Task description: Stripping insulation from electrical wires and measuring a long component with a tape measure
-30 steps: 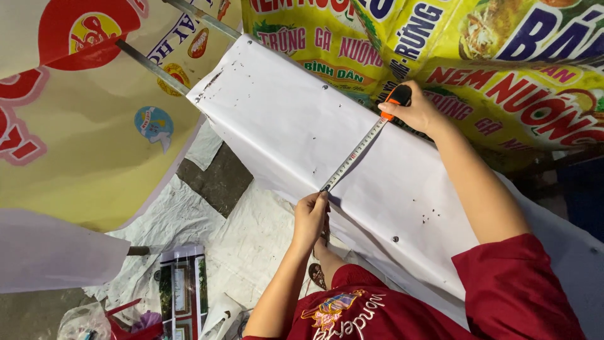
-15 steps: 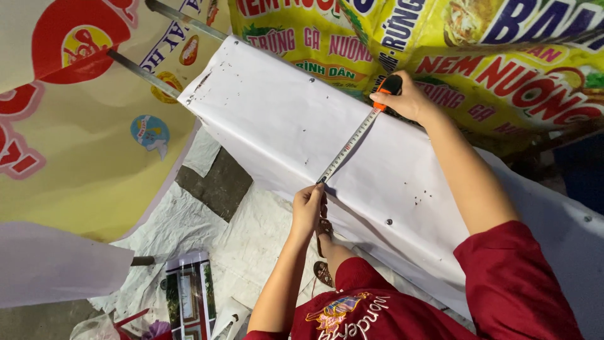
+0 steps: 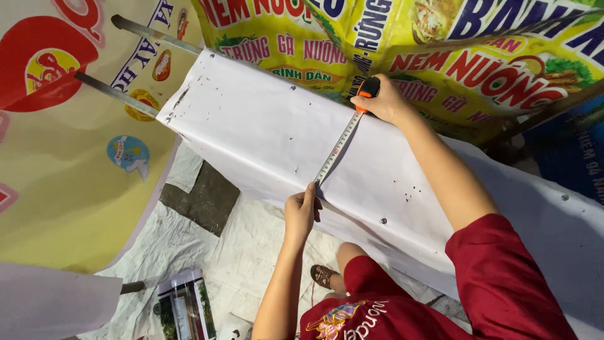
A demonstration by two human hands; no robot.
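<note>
A large white sheet (image 3: 251, 119) lies stretched over a frame, dotted with small dark holes. A tape measure blade (image 3: 336, 148) runs diagonally across it. My right hand (image 3: 387, 104) grips the orange and black tape measure case (image 3: 368, 88) at the sheet's far edge. My left hand (image 3: 302, 211) pinches the blade's end against the near fold of the sheet. A red sleeve covers my right upper arm, and my sandalled foot (image 3: 324, 275) shows below.
Colourful printed banners hang beyond the sheet (image 3: 478, 56) and to the left (image 3: 69, 126). Two metal bars (image 3: 119, 94) stick out from under the sheet's left end. Crumpled white tarp (image 3: 239, 264) and printed sheets (image 3: 185, 308) lie on the ground.
Both hands keep the tape stretched across the white sheet; the right hand sits slightly nearer the sheet's far edge, and the view has shifted a little.
</note>
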